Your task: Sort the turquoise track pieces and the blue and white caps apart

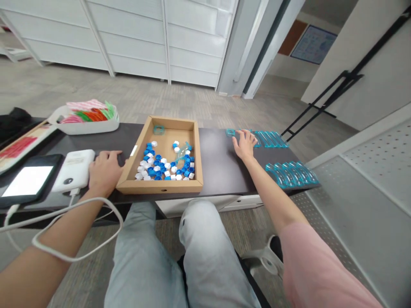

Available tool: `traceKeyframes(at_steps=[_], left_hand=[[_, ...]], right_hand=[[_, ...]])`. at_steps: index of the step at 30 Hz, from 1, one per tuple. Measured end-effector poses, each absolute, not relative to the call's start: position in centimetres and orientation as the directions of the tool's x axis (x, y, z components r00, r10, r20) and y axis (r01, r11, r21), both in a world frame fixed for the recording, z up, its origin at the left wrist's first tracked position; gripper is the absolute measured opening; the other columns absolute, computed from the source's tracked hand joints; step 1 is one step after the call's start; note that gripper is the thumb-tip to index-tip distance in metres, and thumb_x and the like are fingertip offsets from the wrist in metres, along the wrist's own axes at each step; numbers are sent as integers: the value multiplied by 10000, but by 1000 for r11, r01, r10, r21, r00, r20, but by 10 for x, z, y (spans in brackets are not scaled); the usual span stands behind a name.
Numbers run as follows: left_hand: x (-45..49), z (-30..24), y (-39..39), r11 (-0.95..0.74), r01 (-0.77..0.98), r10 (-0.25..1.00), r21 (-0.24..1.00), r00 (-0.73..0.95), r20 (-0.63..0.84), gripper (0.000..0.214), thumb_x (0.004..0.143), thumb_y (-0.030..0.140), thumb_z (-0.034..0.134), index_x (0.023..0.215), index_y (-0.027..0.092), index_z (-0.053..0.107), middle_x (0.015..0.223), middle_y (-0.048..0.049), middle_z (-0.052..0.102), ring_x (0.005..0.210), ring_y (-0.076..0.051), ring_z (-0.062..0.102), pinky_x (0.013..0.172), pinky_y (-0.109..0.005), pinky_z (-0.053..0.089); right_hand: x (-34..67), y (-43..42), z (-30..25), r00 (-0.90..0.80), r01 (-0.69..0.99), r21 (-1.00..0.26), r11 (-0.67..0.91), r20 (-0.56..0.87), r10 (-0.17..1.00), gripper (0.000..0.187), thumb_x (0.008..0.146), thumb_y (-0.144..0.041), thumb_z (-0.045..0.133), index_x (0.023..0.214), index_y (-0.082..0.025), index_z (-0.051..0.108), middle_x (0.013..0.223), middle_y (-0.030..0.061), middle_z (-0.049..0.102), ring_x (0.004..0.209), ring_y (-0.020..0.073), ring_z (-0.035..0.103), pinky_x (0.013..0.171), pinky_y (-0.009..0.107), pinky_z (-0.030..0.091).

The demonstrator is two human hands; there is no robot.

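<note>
My left hand [104, 170] rests on the dark table [215, 162], fingers curled loosely, beside the left wall of a shallow cardboard box [196, 149]. Several small blue and white hexagonal pieces [163, 164] lie in the box, along with a clear teal piece [158, 129] at its far end. My right hand [245, 144] reaches out flat, fingers spread, onto a row of translucent teal track pieces [269, 139]. It touches their left end. A second group of curved teal pieces [291, 173] lies nearer me on the right.
A white power bank [74, 169] with a white cable [73, 222] and a lit phone [27, 182] sit left of my left hand. A white tray of red, green and pink items [88, 115] stands at the back left. My knees are under the table's edge.
</note>
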State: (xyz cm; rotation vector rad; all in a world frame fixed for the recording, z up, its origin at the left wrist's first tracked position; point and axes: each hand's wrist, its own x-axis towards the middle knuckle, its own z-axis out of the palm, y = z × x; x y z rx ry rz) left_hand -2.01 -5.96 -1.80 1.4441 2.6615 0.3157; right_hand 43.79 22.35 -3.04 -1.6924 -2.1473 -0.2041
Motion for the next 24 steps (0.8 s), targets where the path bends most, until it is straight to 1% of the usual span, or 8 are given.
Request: traceKeyframes(at_steps=[2, 5, 8, 10, 13, 17, 21, 24], left_hand=[[-19, -18, -61, 518, 822, 841, 236, -540, 36, 761, 1146, 483, 397, 1712, 15, 600, 1691, -360, 570, 1553, -503, 605, 1312, -652, 477], [-17, -19, -62, 510, 824, 836, 247, -542, 81, 707, 1150, 449, 447, 1692, 33, 629, 1675, -345, 597, 1525, -473, 618, 1286, -614, 479], [-16, -19, -63, 497, 827, 841, 264, -533, 87, 700, 1162, 436, 448, 1694, 18, 631, 1663, -354, 598, 1519, -483, 616, 1263, -623, 467], [-17, -19, -64, 490, 826, 846, 279, -528, 76, 707, 1172, 439, 439, 1703, 10, 621, 1668, -349, 590, 1528, -485, 607, 1259, -622, 451], [-18, -20, -65, 474, 829, 852, 297, -517, 83, 717, 1192, 470, 419, 1697, 4, 621, 1664, -345, 591, 1527, -478, 598, 1252, -616, 438], [-18, -26, -62, 478, 827, 841, 296, -528, 117, 687, 1179, 469, 444, 1682, 48, 650, 1658, -318, 604, 1527, -471, 590, 1262, -603, 430], [-17, -30, -60, 522, 797, 805, 303, -578, 133, 650, 1128, 457, 519, 1662, 125, 682, 1663, -274, 618, 1535, -471, 585, 1280, -570, 425], [-18, -26, -62, 481, 814, 840, 325, -534, 94, 688, 1176, 484, 449, 1693, 72, 636, 1677, -303, 589, 1554, -464, 562, 1281, -585, 412]], right_hand=[[403, 221, -14, -251, 916, -185, 357, 431, 867, 524, 1200, -393, 465, 1640, -218, 689, 1728, 236, 618, 1589, 445, 508, 1311, 615, 385], [330, 217, 12, -511, 773, -170, 611, 403, 759, 437, 1192, -367, 500, 1504, -234, 774, 1566, 205, 732, 1496, 427, 592, 1263, 573, 407], [254, 214, 34, -790, 553, -142, 821, 226, 570, 321, 1146, -333, 614, 1349, -235, 843, 1433, 143, 815, 1408, 366, 691, 1244, 504, 425], [216, 210, 41, -880, 460, -194, 866, 28, 474, 272, 1098, -384, 745, 1291, -240, 872, 1343, 103, 860, 1293, 323, 765, 1169, 435, 488], [195, 199, 41, -910, 401, -236, 885, -216, 354, 465, 935, -534, 991, 1293, -253, 896, 1303, 81, 876, 1207, 314, 803, 1061, 375, 560], [216, 177, 36, -898, 394, -97, 914, -253, 361, 736, 729, -514, 1153, 1373, -268, 897, 1503, 131, 784, 1352, 402, 763, 1114, 417, 593], [236, 162, 37, -891, 400, -24, 916, -244, 382, 486, 910, -286, 995, 1385, -285, 891, 1508, 118, 783, 1239, 341, 815, 1033, 372, 599], [239, 161, 44, -905, 387, 6, 922, -187, 381, 380, 1040, -183, 772, 1390, -289, 876, 1410, 92, 851, 1246, 315, 814, 995, 359, 571]])
